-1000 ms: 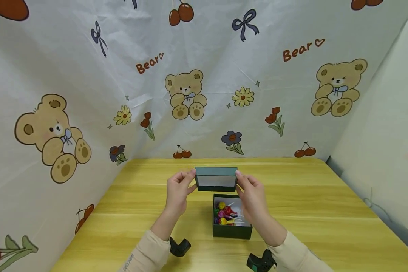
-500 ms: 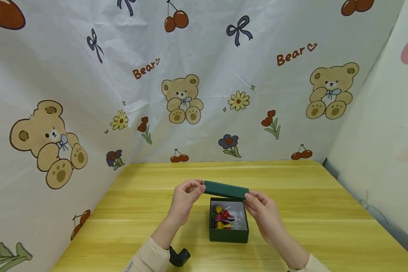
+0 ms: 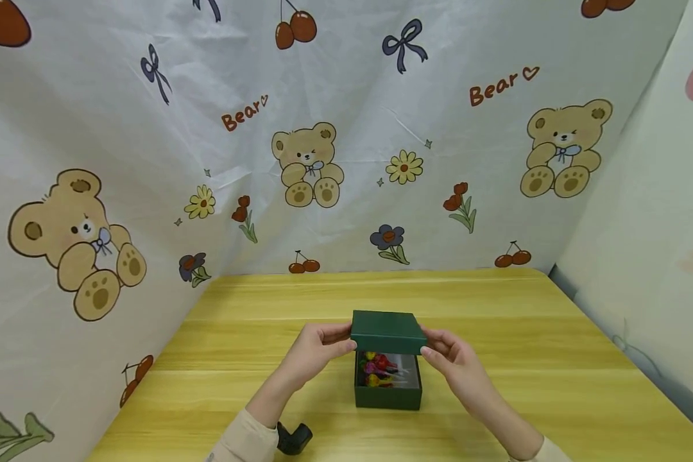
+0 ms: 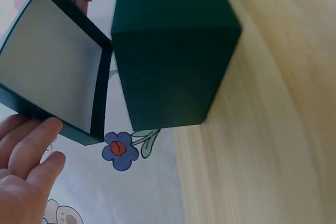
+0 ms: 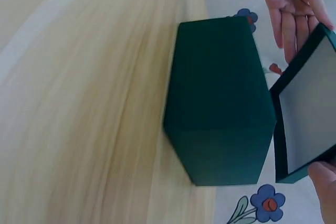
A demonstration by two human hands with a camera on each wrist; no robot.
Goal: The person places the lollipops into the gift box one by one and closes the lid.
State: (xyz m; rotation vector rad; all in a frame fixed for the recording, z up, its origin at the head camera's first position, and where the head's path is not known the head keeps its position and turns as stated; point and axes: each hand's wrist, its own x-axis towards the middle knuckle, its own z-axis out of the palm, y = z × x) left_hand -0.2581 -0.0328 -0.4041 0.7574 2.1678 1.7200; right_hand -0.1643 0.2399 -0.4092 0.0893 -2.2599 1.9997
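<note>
A dark green box lid [image 3: 388, 332] is held between both hands over the back part of a matching green box [image 3: 388, 398]. My left hand [image 3: 317, 353] grips the lid's left side, and my right hand [image 3: 459, 366] grips its right side, thumbs at the front corners. Several lollipops [image 3: 379, 369] in bright wrappers lie inside the box, white sticks pointing right; the lid hides the box's back. Both wrist views show the lid's pale inside [image 4: 55, 51], tilted up at the box's far edge.
The box stands on a yellow wood-grain table [image 3: 254, 378]. A black angled object [image 3: 294, 439] shows beside the left sleeve [image 3: 245, 439]. A bear-print cloth [image 3: 346, 237] rises behind the table, and a pale wall [image 3: 658, 256] borders the right.
The lid has come down and nearer over the box, turning from tilted, with its inside showing, to top side up. Both hands have kept hold of it and moved with it.
</note>
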